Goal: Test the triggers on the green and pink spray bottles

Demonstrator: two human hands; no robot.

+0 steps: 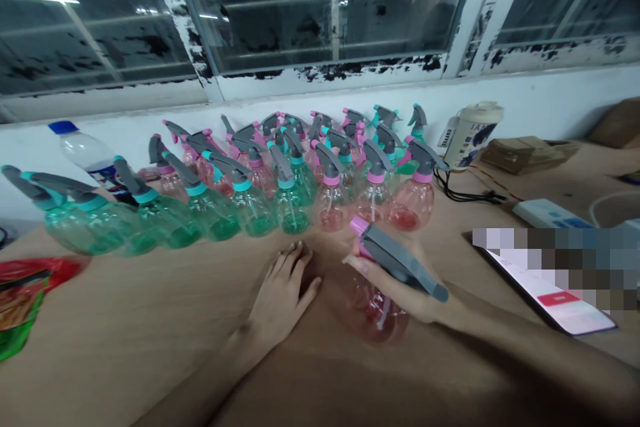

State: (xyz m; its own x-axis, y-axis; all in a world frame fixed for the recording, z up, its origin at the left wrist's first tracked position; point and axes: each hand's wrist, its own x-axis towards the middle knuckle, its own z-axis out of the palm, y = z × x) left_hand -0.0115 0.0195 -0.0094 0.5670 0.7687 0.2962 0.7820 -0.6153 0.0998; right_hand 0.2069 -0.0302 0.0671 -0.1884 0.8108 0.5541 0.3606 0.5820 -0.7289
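Observation:
A clear pink spray bottle [377,310] with a grey and pink trigger head is near the front of the table, slightly blurred. My right hand [400,290] is closed around its neck, just under the grey head. My left hand [285,290] lies flat on the tabletop to the left of that bottle, fingers spread, holding nothing. Beyond both hands stand rows of similar spray bottles: green ones such as this green spray bottle [293,210] to the left and middle, and pink ones such as this pink spray bottle [413,200] towards the right.
On the right lies a phone or tablet [580,313] with its screen lit, near a white box [550,215]. A coffee cup [473,137], black cables [465,193] and a cardboard piece [523,153] are behind. At left are a blue-capped bottle [85,150] and a red packet [30,287].

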